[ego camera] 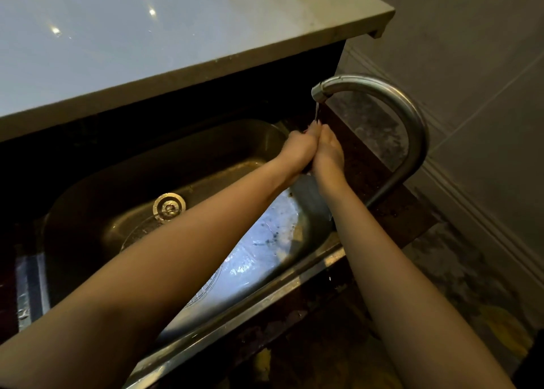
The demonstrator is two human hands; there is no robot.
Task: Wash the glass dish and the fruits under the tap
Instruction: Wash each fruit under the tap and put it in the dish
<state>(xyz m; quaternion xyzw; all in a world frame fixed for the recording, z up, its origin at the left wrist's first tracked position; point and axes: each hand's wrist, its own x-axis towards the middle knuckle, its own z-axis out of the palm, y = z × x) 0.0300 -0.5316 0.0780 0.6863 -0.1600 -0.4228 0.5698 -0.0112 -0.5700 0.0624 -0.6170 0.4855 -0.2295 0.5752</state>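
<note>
**Head view, kitchen sink.** A stainless-steel sink (88, 212) is set into a dark, mottled stone worktop (382, 182). Its round drain (169, 206) lies in the basin floor, left of centre. The near metal rim runs diagonally across the lower frame.

A pale, glossy ledge (147, 50) overhangs the back of the basin. It carries several small reflected light spots, and the recess beneath it is in deep shadow. To the right rises a grey tiled wall (485, 94) with visible grout lines.

A curved metal tap (409, 117) rises from the worktop at the right end of the sink and arches leftward. A thin stream of water (316, 113) falls from its spout.

Both bare forearms reach over the basin. The left hand (297, 150) and right hand (329, 154) are pressed side by side directly under the stream, and their fingertips meet where the water lands. A dark gap shows between the palms. Whether the hands enclose a fruit or merely cup together cannot be told.

The glass dish (259, 247) appears to rest on the basin floor beneath the left forearm. It shows as a clear, curved edge and a bright bluish sheen, and is largely hidden. No fruit can be made out with certainty.
</note>
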